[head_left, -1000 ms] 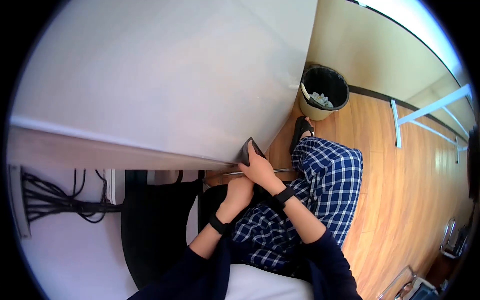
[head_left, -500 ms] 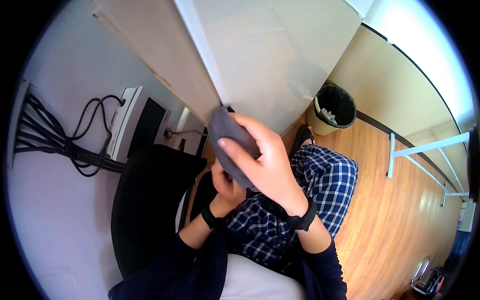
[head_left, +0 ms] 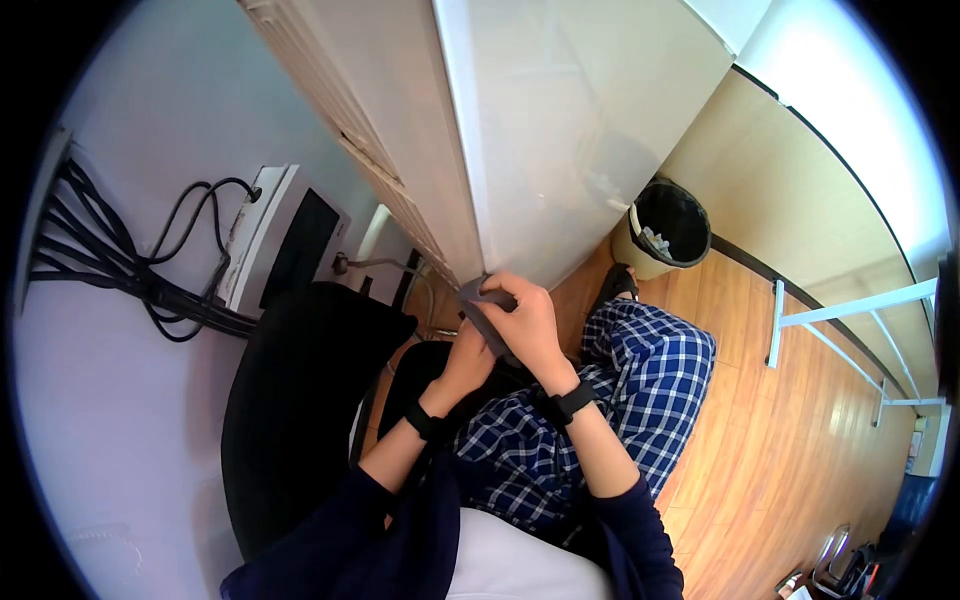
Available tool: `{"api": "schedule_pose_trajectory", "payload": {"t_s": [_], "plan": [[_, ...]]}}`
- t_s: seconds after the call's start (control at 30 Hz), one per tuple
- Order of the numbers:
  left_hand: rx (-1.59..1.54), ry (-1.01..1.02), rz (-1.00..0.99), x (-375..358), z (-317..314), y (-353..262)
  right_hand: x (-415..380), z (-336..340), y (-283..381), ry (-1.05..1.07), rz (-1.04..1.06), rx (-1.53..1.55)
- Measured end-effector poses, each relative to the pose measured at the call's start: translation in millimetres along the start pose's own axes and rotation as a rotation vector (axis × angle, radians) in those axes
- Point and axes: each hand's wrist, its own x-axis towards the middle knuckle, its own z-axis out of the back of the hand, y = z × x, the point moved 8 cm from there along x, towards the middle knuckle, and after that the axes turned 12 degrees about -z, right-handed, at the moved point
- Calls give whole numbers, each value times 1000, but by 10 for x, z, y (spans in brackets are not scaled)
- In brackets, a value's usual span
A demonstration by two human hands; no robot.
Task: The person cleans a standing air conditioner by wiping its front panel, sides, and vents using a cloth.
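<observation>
A folded grey cloth (head_left: 487, 322) is held low against the corner edge of a tall, glossy white cabinet-like unit (head_left: 560, 130). My right hand (head_left: 530, 325) grips it from the right, fingers curled over its top and thumb pressed on its face. From the left and below, my left hand (head_left: 468, 360) closes on the lower part of the cloth, its fingertips partly hidden behind it. Both wrists carry black bands. My legs in plaid trousers (head_left: 640, 380) are bent beneath the hands.
Left of me stands a black chair (head_left: 300, 430). A white wall box (head_left: 285, 240) and a bundle of black cables (head_left: 110, 250) are on the wall. A lined waste bin (head_left: 650, 250) stands beyond my foot. White metal table legs (head_left: 850, 305) are at the right over the wooden floor (head_left: 750, 440).
Both hands have moved down and farther from me with the cloth, along the unit's edge. The cloth appears smaller and more bunched, and the view has shifted slightly.
</observation>
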Motion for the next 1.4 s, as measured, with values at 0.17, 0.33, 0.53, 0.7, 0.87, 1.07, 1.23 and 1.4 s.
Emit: {"api": "schedule_pose_trajectory", "payload": {"t_s": [0.17,0.33,0.53,0.7,0.87,1.07,1.23,1.4], "plan": [[9,-325,-228,70,360,-614,-127,148,895,-155,302,-25],[193,-432,-442,329,594,-981,-134,259,1248,-247,416,-18],[184,-162,-132,199,341,-390,-124,192,409,-248,171,-205],[-118,23,221,-3,55,149,-97,-29,-38,-190,170,-563],[36,-282,-70,141,470,-595,-209,203,648,-248,328,-359],[232,-699,-672,318,1100,-1505,-625,488,1559,-408,671,-171],[359,-715,-456,497,1122,-1209,-718,507,1434,-357,589,-357],[367,-612,-271,310,913,-791,-777,367,724,-86,313,-510]]}}
